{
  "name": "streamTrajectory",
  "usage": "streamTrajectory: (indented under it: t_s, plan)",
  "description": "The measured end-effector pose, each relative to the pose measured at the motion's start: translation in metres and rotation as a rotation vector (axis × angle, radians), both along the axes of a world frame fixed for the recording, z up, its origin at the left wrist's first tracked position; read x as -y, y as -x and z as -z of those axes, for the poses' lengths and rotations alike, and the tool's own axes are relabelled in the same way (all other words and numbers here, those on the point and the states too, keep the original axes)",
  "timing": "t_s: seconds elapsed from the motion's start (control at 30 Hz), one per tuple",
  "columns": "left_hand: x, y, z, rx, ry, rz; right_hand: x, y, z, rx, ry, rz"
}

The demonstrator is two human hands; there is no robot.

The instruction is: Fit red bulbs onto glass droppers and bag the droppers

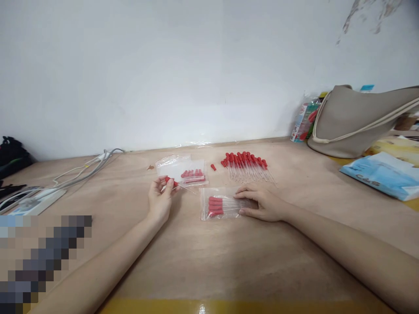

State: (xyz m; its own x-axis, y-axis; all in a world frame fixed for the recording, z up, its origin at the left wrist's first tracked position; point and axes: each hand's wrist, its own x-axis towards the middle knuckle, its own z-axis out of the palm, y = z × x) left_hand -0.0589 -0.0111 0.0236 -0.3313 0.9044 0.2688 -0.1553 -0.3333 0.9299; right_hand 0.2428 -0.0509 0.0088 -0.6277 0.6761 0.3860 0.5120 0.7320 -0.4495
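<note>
Between the fingers of my left hand (161, 194) is a dropper (171, 181) with a red rubber bulb, its thin clear tube pointing right. My right hand (262, 203) rests on the right end of a clear zip bag (209, 211), fingers pressing it to the table. Inside that bag several droppers (216, 206) lie side by side, red bulbs to the left. Behind my left hand are stacked clear bags (170, 164), with more red bulbs (193, 173) showing in them. A heap of loose droppers (244, 160) lies farther back, and a single dropper (213, 167) sits left of it.
A power strip (42, 201) with cables (88, 168) lies at the left. On the right are a grey bag (353, 117), a labelled plastic bottle (303, 120) and a blue tissue pack (379, 176). The white wall (163, 74) borders the table's back edge.
</note>
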Motion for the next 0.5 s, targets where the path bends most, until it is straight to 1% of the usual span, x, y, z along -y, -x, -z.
streamTrajectory:
  t_s: [0.17,0.4,0.5]
  plan:
    - [0.0020,-0.0070,0.0044,0.060,0.040,0.012,0.0006,0.0004,-0.0012,0.004,-0.014,0.001]
    - [0.0048,-0.0024,-0.0031,0.083,-0.019,-0.073,0.0005,-0.0002,-0.0003,-0.005,-0.011,0.003]
    - [0.0060,-0.0012,-0.0030,0.096,0.010,-0.064,0.0003,0.0001,0.0001,-0.005,-0.017,0.000]
